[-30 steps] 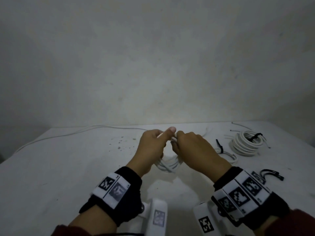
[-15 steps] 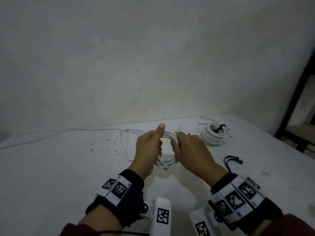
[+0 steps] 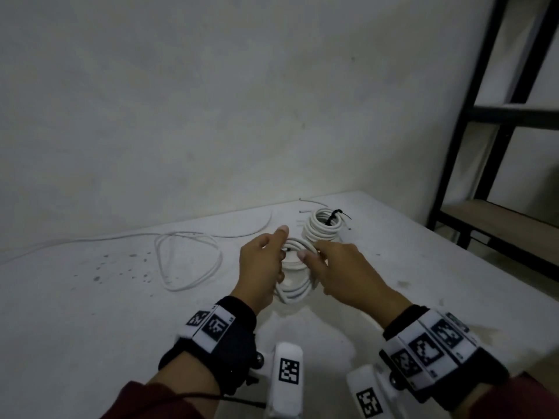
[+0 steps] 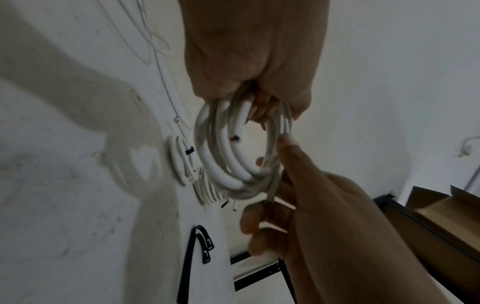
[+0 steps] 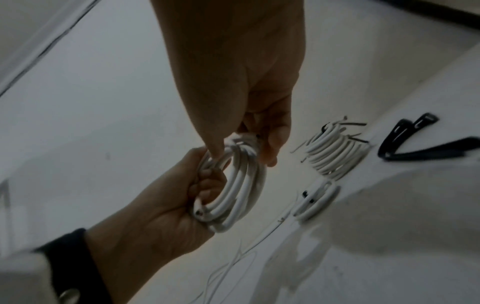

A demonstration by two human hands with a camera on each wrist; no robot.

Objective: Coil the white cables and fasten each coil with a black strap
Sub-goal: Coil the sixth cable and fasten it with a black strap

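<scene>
My left hand point(image 3: 272, 255) grips the left side of a white cable coil point(image 3: 295, 276), which is held upright above the table; the fingers pass through the loop point(image 5: 233, 185). My right hand point(image 3: 314, 252) pinches the coil's upper right side between thumb and fingers point(image 5: 272, 148). A cut cable end point(image 4: 235, 137) shows inside the loop. No strap is around this coil. The loose tail point(image 3: 187, 261) lies in a loop on the table to the left. Loose black straps point(image 4: 200, 246) point(image 5: 415, 148) lie on the table, near my right hand.
A strapped coil point(image 3: 325, 228) rests behind the hands, and a second strapped coil point(image 5: 317, 199) lies beside it. The white table point(image 3: 90, 313) meets a plain wall at the back. A black metal shelf point(image 3: 472, 164) stands off the table's right side.
My head has turned right, bringing the shelf into view. The hands have moved slightly apart on the coil, and the tail now lies looped on the table.
</scene>
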